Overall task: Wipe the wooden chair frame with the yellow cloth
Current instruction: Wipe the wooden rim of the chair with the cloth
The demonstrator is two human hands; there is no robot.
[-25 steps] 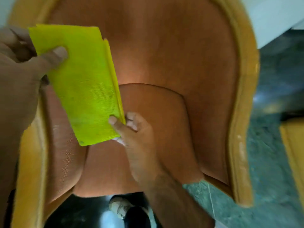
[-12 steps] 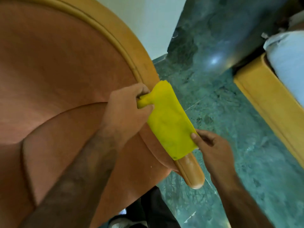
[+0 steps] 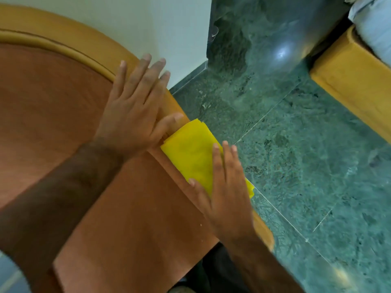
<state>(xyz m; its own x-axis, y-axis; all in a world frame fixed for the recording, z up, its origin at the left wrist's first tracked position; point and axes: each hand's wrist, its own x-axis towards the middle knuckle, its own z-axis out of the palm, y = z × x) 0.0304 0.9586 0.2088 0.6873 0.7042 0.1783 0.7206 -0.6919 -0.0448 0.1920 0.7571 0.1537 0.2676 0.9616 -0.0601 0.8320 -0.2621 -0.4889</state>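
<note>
**Wiping the Chair Rail With a Folded Cloth**

Pressed flat with fingers spread, the left hand (image 3: 135, 111) is laid across the wooden chair frame (image 3: 101, 51) where the rail curves down from the backrest; nothing is gripped by it, and the chair appears to be steadied. To the left of and beneath this hand the orange upholstery (image 3: 53, 106) is seen. Just beside its thumb, toward the right hand, the yellow cloth (image 3: 190, 155) is draped folded over the rail. The right hand (image 3: 226, 195) is laid open on the near end of the cloth, palm down, fingers extended, so the cloth is pinned against the wood rather than pinched.

For the step to be done well, even palm pressure should probably be kept, the cloth should be wrapped over both edges of the rail, and strokes should be run along the grain while the chair is held still by the left hand.

The cloth's long axis is aligned with the rail, running diagonally from near the left thumb down toward the right wrist. Right of both hands, green marble floor (image 3: 296, 166) is visible.
</note>
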